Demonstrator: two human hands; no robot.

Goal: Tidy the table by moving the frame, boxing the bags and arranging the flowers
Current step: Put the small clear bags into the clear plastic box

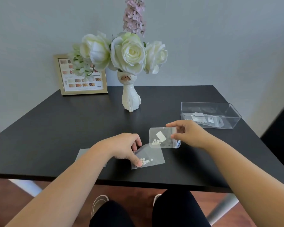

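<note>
On the table: a flat, matte black top (56, 128) with a straight front edge carries everything named below.
Left hand: the left hand (123, 146) is curled over a small clear plastic bag (149, 157), thumb pressing its near corner and fingers on its far edge; the bag lies flat on the table near the front edge.
Near bag contents: tiny cream flower-shaped pieces clustered just beside the thumb.
Right hand: the right hand (188, 133) pinches the right-hand edge of a second clear bag (162, 137) between thumb and forefinger, holding it raised and tilted above the table.
Raised bag: glossy, rectangular with rounded corners, a white label inside and a small heap of cream flower pieces at its lower left.
Third bag: another flat translucent sleeve (83, 154) lies partly hidden under the left forearm.
Box: a clear, hard-walled rectangular box (210, 114) sits open at the right side of the table, with bags lying flat in it.
Flowers: soft cream fabric roses (129, 54) and a pale pink spike (134, 15) stand in a glossy white cat-shaped vase (131, 98) at the middle rear.
Frame: a gold-edged frame (79, 76) stands upright at the back left against the wall, partly behind the blooms.
</note>
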